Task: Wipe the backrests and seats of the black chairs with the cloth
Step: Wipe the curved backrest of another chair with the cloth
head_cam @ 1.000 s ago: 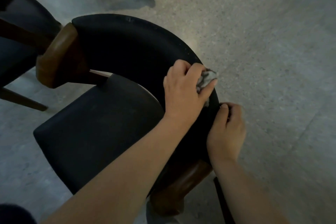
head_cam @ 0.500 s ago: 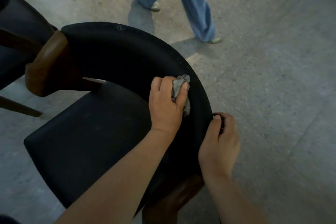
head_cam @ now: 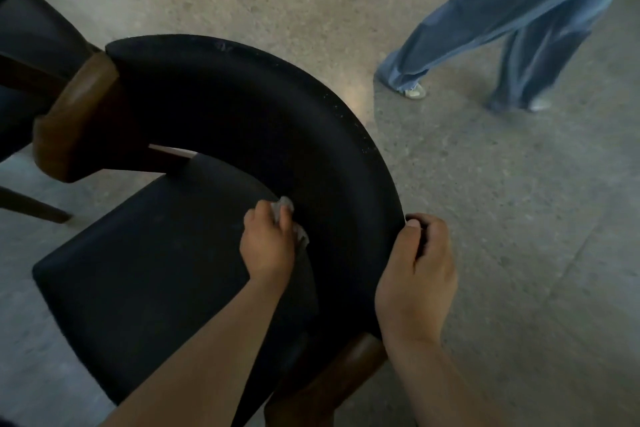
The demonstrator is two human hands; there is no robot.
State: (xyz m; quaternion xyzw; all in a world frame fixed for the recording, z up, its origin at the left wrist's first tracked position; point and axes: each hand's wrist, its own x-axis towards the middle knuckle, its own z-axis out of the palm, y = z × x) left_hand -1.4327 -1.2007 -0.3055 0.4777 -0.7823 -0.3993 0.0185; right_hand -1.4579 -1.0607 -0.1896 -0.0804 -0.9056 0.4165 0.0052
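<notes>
A black chair with a curved padded backrest (head_cam: 277, 121) and a black seat (head_cam: 149, 260) fills the middle of the head view. Its wooden arm ends (head_cam: 74, 121) show at the left and at the bottom. My left hand (head_cam: 268, 246) grips a crumpled grey cloth (head_cam: 289, 218) and presses it against the inner face of the backrest, low down where it meets the seat. My right hand (head_cam: 419, 274) grips the outer rim of the backrest, thumb on top and fingers curled behind it.
A second dark chair (head_cam: 31, 45) stands close at the upper left, its wooden leg (head_cam: 34, 206) reaching toward the seat. A person in blue trousers (head_cam: 512, 24) walks past on the grey stone floor (head_cam: 519, 218) at the upper right.
My left hand has slid the cloth from the backrest's top edge down its inner face toward the seat. The right hand keeps its hold. The passer-by has moved from upper left to upper right.
</notes>
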